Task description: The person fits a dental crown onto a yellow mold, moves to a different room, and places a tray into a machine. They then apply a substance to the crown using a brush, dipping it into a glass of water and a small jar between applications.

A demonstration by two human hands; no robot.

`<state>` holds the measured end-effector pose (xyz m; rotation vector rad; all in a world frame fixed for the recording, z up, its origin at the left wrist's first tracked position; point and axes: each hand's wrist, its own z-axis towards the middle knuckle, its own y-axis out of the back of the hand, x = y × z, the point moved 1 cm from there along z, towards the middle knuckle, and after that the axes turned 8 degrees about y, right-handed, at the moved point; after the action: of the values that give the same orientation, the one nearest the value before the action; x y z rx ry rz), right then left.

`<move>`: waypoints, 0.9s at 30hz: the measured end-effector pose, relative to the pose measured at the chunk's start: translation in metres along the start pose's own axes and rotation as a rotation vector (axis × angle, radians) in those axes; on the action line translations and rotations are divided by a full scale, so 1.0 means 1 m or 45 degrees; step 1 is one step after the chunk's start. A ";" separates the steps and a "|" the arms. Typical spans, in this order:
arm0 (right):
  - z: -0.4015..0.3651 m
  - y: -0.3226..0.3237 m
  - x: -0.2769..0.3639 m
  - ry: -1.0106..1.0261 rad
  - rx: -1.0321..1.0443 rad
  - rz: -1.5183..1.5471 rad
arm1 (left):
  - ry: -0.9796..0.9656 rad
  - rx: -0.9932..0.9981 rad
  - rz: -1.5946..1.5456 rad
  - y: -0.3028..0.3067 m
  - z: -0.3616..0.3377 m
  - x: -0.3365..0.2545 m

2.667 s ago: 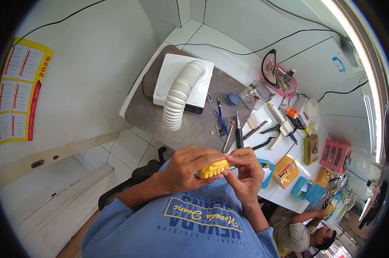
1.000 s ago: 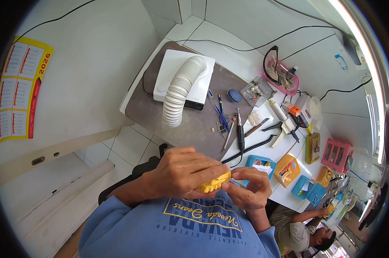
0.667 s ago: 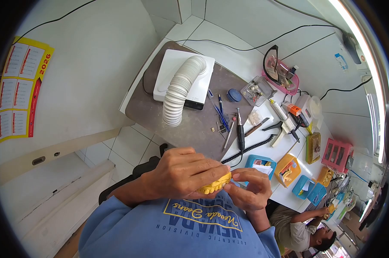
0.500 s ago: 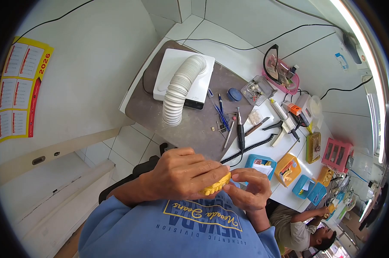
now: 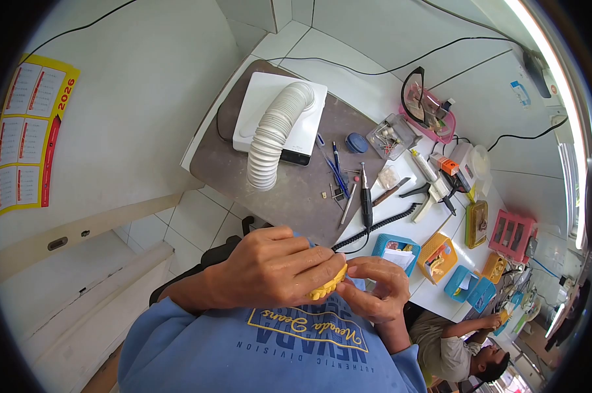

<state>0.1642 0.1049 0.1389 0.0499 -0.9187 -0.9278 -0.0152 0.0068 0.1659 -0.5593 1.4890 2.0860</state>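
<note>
A yellow dental cast (image 5: 327,285) with a row of teeth is held in front of the blue shirt. My left hand (image 5: 276,268) wraps over it from the left, its fingers closed around the back and covering much of the cast. From the right, my right hand (image 5: 378,286) has its thumb and index fingertips bent against the cast's right end. Whether something small lies between those fingertips is hidden.
Ahead stands a white extractor unit (image 5: 250,92) with a ribbed hose (image 5: 270,141). A handpiece (image 5: 367,203), blue tweezers (image 5: 340,180) and a glue gun (image 5: 433,196) lie to its right. Past several small baskets, a co-worker (image 5: 453,347) sits at right.
Both hands have shifted very slightly left with the cast, and its visible teeth have turned a little. The bench things remain as they were.
</note>
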 end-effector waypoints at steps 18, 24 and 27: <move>-0.016 -0.011 -0.024 -0.750 -0.235 0.795 | 0.229 -0.001 -0.280 -0.017 0.005 0.015; -0.034 -0.019 -0.054 -1.241 -0.344 1.288 | 0.368 0.167 -0.471 -0.028 0.020 0.034; -0.034 -0.019 -0.067 -1.379 -0.253 1.581 | 0.480 0.388 -0.650 -0.029 0.027 0.038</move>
<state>0.1577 0.1286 0.0657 -1.1690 -1.5147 0.2303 -0.0286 0.0468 0.1303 -1.1189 1.6107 1.3845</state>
